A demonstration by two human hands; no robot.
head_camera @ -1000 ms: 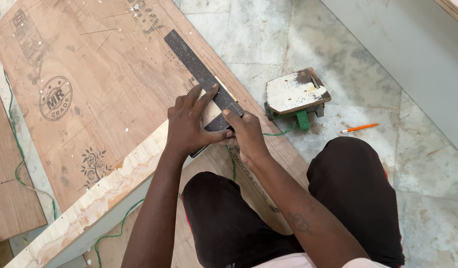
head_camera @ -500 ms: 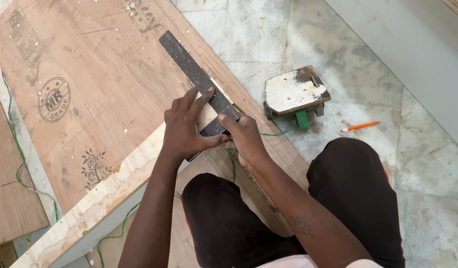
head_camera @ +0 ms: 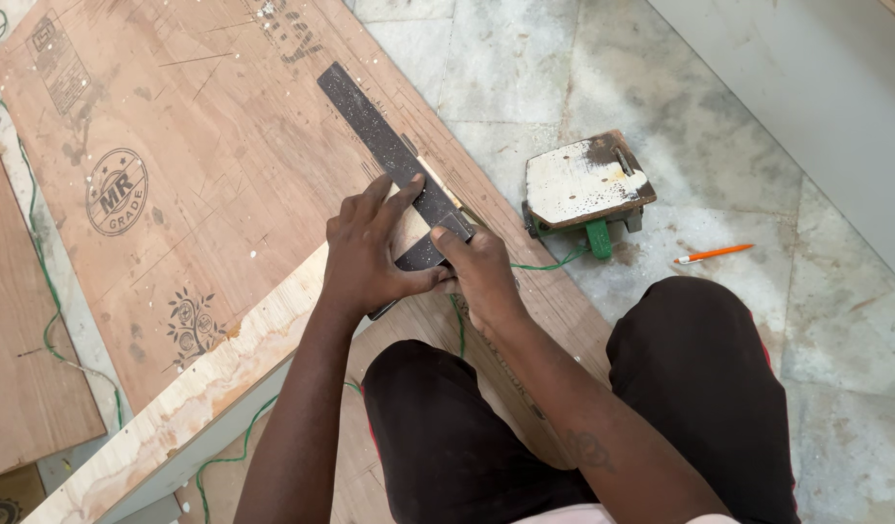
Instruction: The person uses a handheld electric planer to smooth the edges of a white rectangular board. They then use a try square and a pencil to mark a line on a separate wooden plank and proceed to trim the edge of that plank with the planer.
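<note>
A dark metal try square (head_camera: 384, 146) lies on a narrow light plywood strip (head_camera: 224, 364) that rests across a large brown plywood sheet (head_camera: 195, 146). My left hand (head_camera: 370, 247) presses flat on the square's stock and the strip, fingers spread. My right hand (head_camera: 476, 267) is closed at the square's corner, at the strip's end; whatever it holds is hidden by the fingers. Both forearms reach forward from my lap.
A power tool lying with its worn metal base plate (head_camera: 583, 184) showing sits on the marble floor to the right, with a green cable (head_camera: 544, 264) running from it. An orange pencil (head_camera: 711, 254) lies further right. My knees in black trousers (head_camera: 699, 388) are below. Another board (head_camera: 25, 388) lies at left.
The square and both hands have kept their position on the strip; the view has shifted only slightly. My left fingers have spread a little over the square.
</note>
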